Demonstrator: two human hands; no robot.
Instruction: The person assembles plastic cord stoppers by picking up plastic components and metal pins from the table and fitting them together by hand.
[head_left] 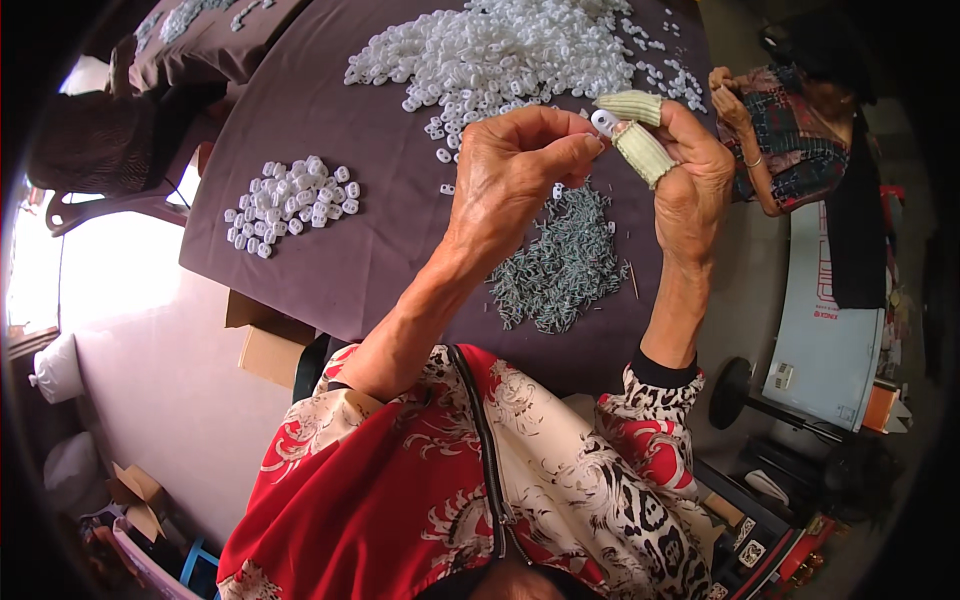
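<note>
Above the dark cloth, my two hands meet at chest height. Cream knitted finger covers are on the thumb and forefinger of my right hand (692, 165). Between those covered tips it grips a small white oval plastic piece (604, 122) with dark holes. My left hand (515, 165) is pinched closed right beside that piece; whatever its fingertips hold is too small to make out. Below the hands lies a heap of small grey-green metal pins (560, 265). Behind them spreads a large pile of white plastic pieces (500, 55).
A smaller group of white pieces (290, 205) sits on the left of the brown tablecloth (330, 280). A thin wooden stick (634, 280) lies beside the pins. At the right another person (800, 140) sits with hands raised. A cardboard box (272, 345) stands below the table's left edge.
</note>
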